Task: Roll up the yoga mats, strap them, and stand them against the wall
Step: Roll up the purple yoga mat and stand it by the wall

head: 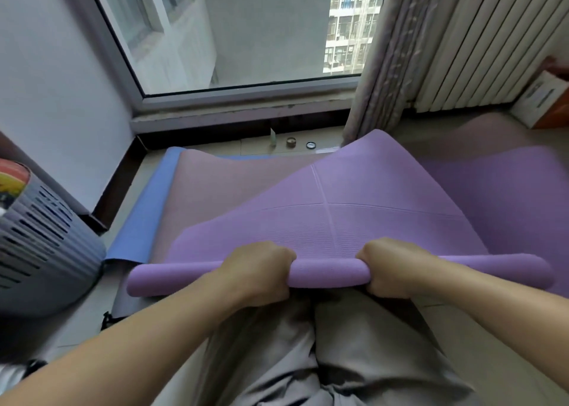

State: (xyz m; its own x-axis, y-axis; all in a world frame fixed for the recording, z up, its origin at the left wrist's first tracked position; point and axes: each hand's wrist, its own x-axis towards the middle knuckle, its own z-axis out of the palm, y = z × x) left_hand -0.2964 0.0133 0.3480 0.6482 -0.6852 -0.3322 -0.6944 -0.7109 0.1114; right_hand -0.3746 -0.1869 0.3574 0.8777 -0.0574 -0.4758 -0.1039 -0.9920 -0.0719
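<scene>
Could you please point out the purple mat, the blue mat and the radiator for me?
purple mat (pixel 329 271), head view, on the middle of its rolled-up end.
blue mat (pixel 138 221), head view, on the strip exposed along its left side.
radiator (pixel 492 51), head view, on its white vertical ribs.

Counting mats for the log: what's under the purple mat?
Left of the purple mat a dusty-pink mat sticks out from beneath it, lying on a blue mat whose edge shows further left. How far either reaches underneath, and whether anything else lies there, is covered.
</scene>
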